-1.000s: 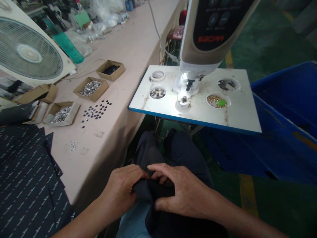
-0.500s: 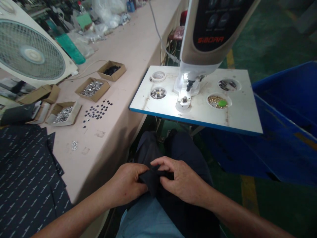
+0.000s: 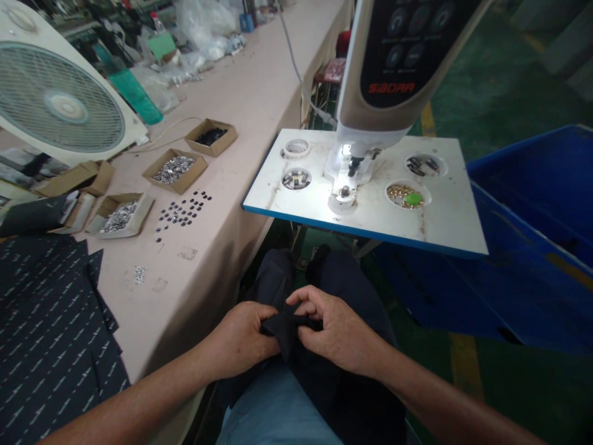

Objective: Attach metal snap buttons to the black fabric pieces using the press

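A dark piece of fabric [image 3: 288, 334] is bunched up over my lap, one corner of it pointing down between my hands. My left hand [image 3: 243, 339] pinches its left side between thumb and fingers. On the other side, my right hand [image 3: 336, 330] grips a fold, thumb below and index finger bent above. Much of the cloth hangs over my right thigh under the right forearm. In front of my knees stands a snap-fastening machine [image 3: 386, 93] lettered "SIBORR", its lit die above a white table plate [image 3: 370, 225] with blue edging.
On the pink-covered table at left are small boxes of metal snap parts [image 3: 173, 170], loose dark snaps [image 3: 185, 209], a patterned cloth stack [image 3: 46, 309] and a fan [image 3: 65, 105]. A blue bin [image 3: 523, 272] stands at right. Recessed cups [image 3: 296, 179] in the plate hold small parts.
The view has shifted slightly. My hands keep hold of the dark fabric, and the fold between them has turned a little, with the right fingers slightly higher.
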A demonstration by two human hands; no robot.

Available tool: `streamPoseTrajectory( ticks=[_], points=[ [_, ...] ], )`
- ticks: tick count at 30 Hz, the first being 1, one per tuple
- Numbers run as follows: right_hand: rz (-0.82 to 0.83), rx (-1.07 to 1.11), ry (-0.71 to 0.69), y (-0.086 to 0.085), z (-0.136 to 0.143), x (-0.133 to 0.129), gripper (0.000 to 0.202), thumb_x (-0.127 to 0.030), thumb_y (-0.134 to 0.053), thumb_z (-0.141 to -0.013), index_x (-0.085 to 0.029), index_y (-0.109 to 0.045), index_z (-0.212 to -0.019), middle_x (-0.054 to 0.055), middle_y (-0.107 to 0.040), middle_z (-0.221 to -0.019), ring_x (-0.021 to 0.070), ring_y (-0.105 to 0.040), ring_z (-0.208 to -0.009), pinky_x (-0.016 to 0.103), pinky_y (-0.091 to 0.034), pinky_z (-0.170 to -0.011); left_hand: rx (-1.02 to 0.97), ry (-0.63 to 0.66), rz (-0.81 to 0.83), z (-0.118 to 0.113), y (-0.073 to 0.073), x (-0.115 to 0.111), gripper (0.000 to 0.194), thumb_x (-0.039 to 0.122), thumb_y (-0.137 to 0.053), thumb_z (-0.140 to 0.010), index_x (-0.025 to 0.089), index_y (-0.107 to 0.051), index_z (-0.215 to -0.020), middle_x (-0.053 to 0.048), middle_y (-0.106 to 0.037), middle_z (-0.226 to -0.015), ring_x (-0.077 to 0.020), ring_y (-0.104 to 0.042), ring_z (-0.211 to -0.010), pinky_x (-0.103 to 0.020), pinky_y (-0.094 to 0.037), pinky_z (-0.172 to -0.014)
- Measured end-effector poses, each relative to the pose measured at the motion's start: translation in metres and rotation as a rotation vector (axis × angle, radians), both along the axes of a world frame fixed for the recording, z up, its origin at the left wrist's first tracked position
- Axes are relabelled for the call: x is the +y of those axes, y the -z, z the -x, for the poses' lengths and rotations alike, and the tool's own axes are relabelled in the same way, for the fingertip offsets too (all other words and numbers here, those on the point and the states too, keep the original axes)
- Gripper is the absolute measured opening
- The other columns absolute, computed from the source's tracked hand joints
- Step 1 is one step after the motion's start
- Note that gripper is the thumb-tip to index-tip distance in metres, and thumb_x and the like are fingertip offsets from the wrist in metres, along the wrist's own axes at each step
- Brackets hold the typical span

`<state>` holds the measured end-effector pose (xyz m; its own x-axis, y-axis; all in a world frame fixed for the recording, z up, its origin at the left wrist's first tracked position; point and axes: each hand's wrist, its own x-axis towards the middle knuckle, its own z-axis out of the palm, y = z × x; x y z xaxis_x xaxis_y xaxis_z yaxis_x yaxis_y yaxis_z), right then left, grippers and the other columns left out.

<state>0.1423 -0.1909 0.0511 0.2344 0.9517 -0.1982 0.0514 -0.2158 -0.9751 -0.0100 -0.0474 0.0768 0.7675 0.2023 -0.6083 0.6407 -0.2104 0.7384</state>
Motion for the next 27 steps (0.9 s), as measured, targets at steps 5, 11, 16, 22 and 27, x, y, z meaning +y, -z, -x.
streamPoseTrajectory(
  ticks=[5,11,16,22,27],
  points=[
    [0.026,0.132,-0.021,0.007,-0.001,0.002,0.042,-0.004,-0.062,-0.074,-0.02,-0.06,-0.112,-0.003,-0.07,-0.082,0.0125,-0.066,-0.071,0.02,-0.045,-0.062,-0.057,-0.035,0.091,0.002,0.006,0.001,0.024,0.03,-0.067,-0.076,0.015,-0.052,-0.066,0.004,-0.041,-0.065,-0.0093,-0.035,-0.063,-0.021,-0.029,-0.055],
    [0.071,0.404,-0.052,0.011,-0.003,0.003,0.044,-0.006,-0.065,-0.068,-0.017,-0.058,-0.109,-0.004,-0.067,-0.079,0.01,-0.06,-0.067,0.019,-0.041,-0.06,-0.12,-0.021,0.236,0.0,0.005,0.002,0.021,0.026,-0.067,-0.074,0.015,-0.051,-0.067,0.004,-0.039,-0.065,-0.0085,-0.033,-0.062,-0.021,-0.027,-0.054],
    [0.088,0.4,-0.115,0.018,-0.013,0.004,0.037,-0.014,-0.071,-0.071,-0.016,-0.061,-0.106,-0.001,-0.068,-0.083,0.0123,-0.062,-0.069,0.023,-0.045,-0.064,-0.125,-0.002,0.278,0.0,0.007,0.005,0.015,0.018,-0.062,-0.069,0.016,-0.049,-0.064,0.005,-0.033,-0.063,-0.0074,-0.027,-0.06,-0.021,-0.022,-0.052],
    [-0.146,-0.449,0.035,-0.002,-0.032,0.002,0.035,-0.005,-0.057,-0.08,-0.021,-0.07,-0.109,0.006,-0.073,-0.116,0.0214,-0.065,-0.11,0.038,-0.047,-0.1,-0.015,-0.088,0.341,-0.005,0.011,0.011,0.025,0.026,-0.066,-0.07,0.017,-0.045,-0.061,0.006,-0.032,-0.062,-0.0069,-0.025,-0.059,-0.022,-0.02,-0.052],
    [-0.384,-0.654,-0.031,-0.03,-0.016,-0.001,0.049,-0.035,-0.073,-0.087,-0.022,-0.061,-0.132,0.012,-0.062,-0.14,0.0277,-0.055,-0.131,0.047,-0.038,-0.113,-0.044,-0.119,0.366,-0.01,0.011,0.015,0.024,0.032,-0.074,-0.07,0.013,-0.059,-0.067,0.004,-0.046,-0.063,-0.0085,-0.035,-0.06,-0.022,-0.031,-0.057]
  ],
)
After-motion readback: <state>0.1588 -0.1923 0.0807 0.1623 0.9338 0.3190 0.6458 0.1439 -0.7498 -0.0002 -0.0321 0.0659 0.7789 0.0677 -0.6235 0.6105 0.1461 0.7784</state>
